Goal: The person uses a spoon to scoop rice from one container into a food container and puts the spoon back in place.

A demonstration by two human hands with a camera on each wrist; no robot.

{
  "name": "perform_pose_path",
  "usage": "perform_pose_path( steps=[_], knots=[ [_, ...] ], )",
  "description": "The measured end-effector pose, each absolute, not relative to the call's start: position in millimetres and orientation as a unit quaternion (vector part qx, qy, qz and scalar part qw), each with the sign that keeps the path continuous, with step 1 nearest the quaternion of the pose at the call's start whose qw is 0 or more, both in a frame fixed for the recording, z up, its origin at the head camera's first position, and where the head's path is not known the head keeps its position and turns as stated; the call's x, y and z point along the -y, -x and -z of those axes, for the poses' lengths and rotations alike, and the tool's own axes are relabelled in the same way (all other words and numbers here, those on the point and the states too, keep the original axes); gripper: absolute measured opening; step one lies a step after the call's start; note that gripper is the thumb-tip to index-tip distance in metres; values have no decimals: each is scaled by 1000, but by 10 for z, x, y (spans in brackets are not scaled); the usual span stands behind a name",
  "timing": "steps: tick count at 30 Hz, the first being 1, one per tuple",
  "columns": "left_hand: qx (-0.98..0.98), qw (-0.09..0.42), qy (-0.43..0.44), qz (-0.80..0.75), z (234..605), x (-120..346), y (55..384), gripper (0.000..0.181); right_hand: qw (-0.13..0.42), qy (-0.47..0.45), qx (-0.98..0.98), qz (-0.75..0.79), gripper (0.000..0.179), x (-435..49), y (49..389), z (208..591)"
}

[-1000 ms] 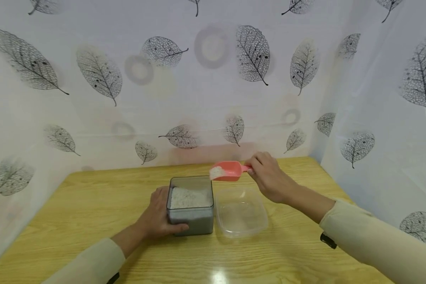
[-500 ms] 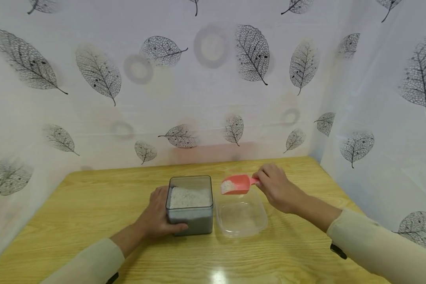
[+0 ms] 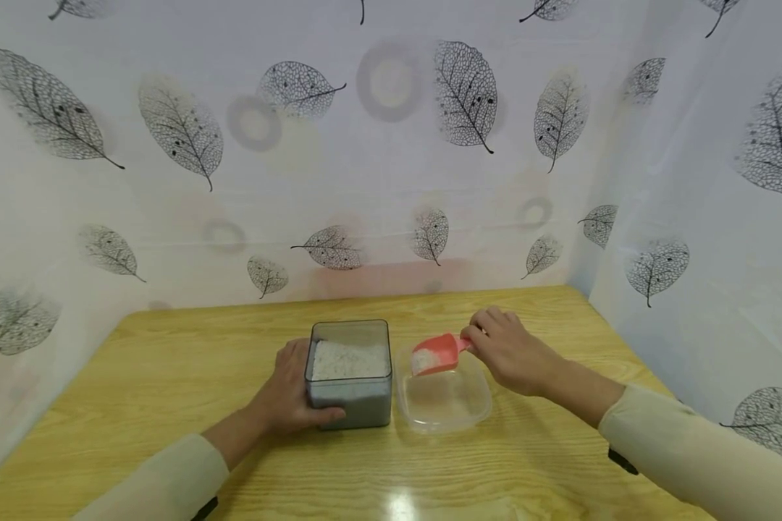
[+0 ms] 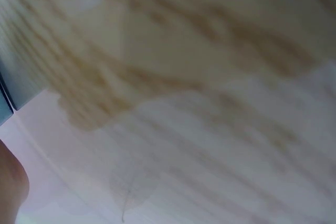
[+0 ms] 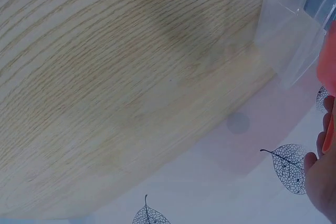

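Observation:
My left hand [image 3: 293, 394] grips a grey see-through square canister [image 3: 358, 411], thumb along its front wall. White grains, like rice [image 3: 348, 360], fill much of it. The right hand [image 3: 510, 354] holds a pink scoop [image 3: 450, 352] by its handle. A small heap of the grains lies at the scoop's tilted-down front lip. Below the scoop stands a clear plastic tub [image 3: 439, 423], close beside the canister. In the right wrist view, the scoop [image 5: 327, 64] and part of the tub [image 5: 286, 30] show at the right edge. Only a bit of skin [image 4: 11, 184] shows in the left wrist view.
Everything stands on a light wooden table [image 3: 169, 391]. A pale curtain with leaf prints [image 3: 391, 174] hangs behind the table's back edge and along both sides.
The right hand has carried the loaded scoop from the canister's right rim rightward and down over the clear tub, tipping its lip lower. My left hand stays on the canister.

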State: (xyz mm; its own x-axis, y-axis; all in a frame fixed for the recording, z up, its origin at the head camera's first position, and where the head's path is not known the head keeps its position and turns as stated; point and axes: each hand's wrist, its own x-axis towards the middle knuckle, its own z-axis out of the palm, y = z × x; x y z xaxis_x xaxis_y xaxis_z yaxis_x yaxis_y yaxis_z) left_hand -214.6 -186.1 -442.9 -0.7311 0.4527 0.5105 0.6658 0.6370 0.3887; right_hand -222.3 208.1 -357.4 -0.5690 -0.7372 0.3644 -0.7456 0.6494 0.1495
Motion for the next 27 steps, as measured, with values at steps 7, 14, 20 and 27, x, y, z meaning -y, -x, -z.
perform_pose_path(
  steps=[7,14,20,27],
  knots=[
    [887,182,314,287,4434,1860,2145,109,238,-450,859,50,11,-2080,2259,3561],
    [887,184,314,284,4440,1851,2147,110,270,-472,834,93,22,-2104,2289,3499],
    [887,182,314,285,4428,1852,2140,110,290,-494,810,131,44,-2128,2326,3437],
    [888,178,314,285,4406,1869,2140,109,333,-535,752,194,43,-2130,2382,3318]
  ],
)
